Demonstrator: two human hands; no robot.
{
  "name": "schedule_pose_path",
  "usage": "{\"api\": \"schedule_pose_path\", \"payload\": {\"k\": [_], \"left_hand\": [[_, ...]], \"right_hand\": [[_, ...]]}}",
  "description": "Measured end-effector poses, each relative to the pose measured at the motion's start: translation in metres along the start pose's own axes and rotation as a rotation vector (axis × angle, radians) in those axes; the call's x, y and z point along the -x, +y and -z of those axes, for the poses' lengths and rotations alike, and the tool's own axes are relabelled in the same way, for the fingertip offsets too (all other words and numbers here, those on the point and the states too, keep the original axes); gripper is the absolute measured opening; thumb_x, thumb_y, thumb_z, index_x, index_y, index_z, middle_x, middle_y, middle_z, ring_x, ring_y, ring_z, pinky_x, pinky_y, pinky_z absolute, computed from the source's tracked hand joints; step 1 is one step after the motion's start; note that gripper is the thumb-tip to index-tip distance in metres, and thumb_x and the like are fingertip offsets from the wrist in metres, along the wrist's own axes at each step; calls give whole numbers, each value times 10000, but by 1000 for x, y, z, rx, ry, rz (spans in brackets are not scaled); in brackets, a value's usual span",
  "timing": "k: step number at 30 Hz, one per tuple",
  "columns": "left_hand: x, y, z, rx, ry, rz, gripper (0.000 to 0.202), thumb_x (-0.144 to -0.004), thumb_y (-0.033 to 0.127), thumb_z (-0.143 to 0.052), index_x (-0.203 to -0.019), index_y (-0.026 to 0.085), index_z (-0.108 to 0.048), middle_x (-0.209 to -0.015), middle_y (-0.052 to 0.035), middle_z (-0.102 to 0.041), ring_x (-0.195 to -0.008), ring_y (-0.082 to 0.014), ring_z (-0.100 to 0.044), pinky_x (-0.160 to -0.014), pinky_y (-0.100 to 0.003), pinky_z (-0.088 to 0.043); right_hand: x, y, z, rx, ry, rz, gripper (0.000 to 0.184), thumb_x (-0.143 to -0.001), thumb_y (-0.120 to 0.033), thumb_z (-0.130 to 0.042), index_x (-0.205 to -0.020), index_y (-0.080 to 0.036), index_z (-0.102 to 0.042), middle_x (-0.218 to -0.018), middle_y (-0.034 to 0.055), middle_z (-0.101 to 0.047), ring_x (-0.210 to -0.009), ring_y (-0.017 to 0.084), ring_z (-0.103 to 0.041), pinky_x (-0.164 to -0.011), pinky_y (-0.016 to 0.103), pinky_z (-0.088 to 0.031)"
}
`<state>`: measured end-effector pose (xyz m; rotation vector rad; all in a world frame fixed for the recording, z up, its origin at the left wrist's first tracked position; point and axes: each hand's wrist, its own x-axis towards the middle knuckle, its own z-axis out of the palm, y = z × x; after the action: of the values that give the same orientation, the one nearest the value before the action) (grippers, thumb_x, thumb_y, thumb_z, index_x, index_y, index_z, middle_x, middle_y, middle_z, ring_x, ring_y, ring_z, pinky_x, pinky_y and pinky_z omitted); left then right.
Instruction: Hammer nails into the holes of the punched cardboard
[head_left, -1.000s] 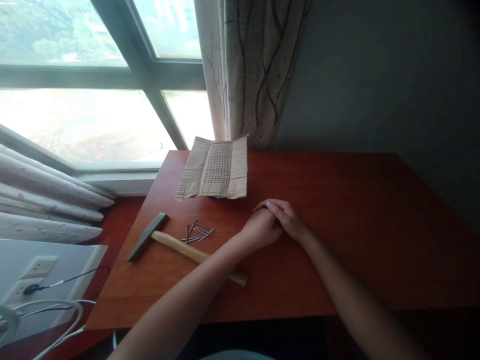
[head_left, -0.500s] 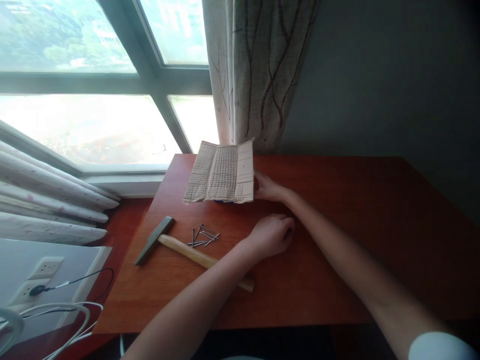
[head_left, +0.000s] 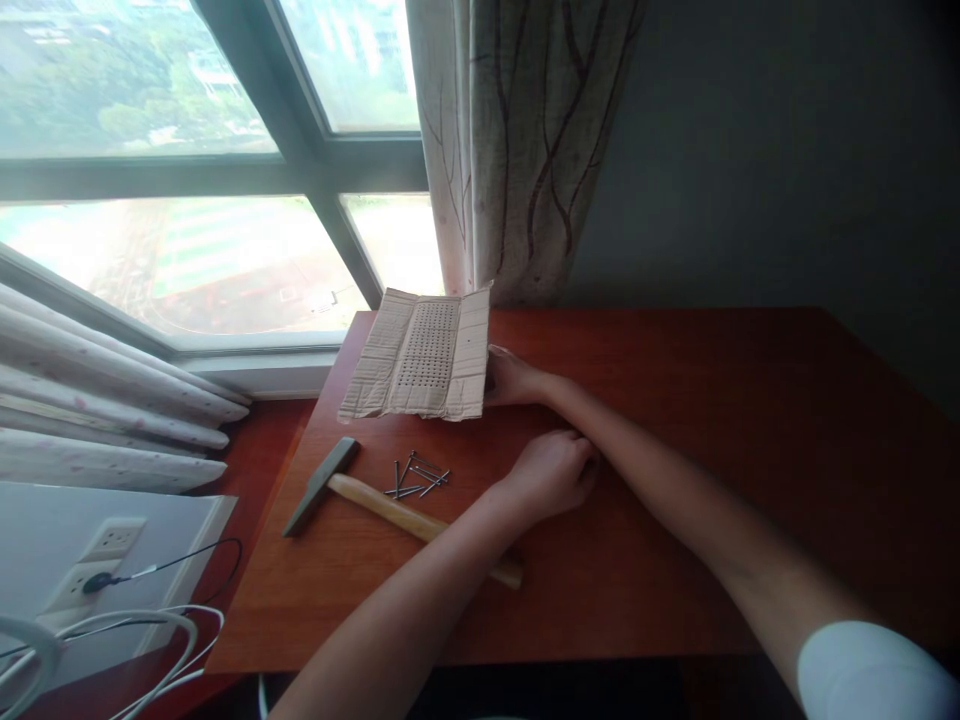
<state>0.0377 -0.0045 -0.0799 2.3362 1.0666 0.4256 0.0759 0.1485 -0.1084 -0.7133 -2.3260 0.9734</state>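
Observation:
A creased piece of cardboard, its middle panel dotted with rows of small holes, sits raised and tilted near the desk's far left. My right hand is curled at its right edge, with fingertips hidden behind it. Closer to me, my left hand rests closed over the desk by my right forearm; what it holds, if anything, is hidden. Several nails lie loose left of it. A hammer with a wooden handle lies beside them, partly covered by my left forearm.
The reddish wooden desk stands against a window on the left and a dark wall. A patterned curtain hangs behind the cardboard. Sockets and loose cables are at lower left.
The cardboard and my right hand have shifted left across the desk, closer above the nails and hammer head. My left hand stays closed. The view has turned slightly.

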Motion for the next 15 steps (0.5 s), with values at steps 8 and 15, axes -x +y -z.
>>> {"api": "schedule_pose_path", "payload": {"k": [8,15], "left_hand": [[0,0,2,14,103,64,191,-903,187,-571,-1020,175,-721,-991,-75,-734,-862,-212,-692,-734,-287,-529],[-2,-6,-1,-65,183,146,240,-891,164,-549,-1023,121,-745,-1084,-156,-730,-1025,-302,-688,-858,-393,-567]], "right_hand": [[68,-7,19,-537,345,-285,275,-875,-395,-668,-1040,-185,-732,-1141,100,-773,-1090,238,-710,-1042,432,-529],[128,-39,13,-591,455,-357,149,-894,-322,-646,-933,-215,-742,-987,47,-792,-968,205,-715,-923,352,-548]]}}
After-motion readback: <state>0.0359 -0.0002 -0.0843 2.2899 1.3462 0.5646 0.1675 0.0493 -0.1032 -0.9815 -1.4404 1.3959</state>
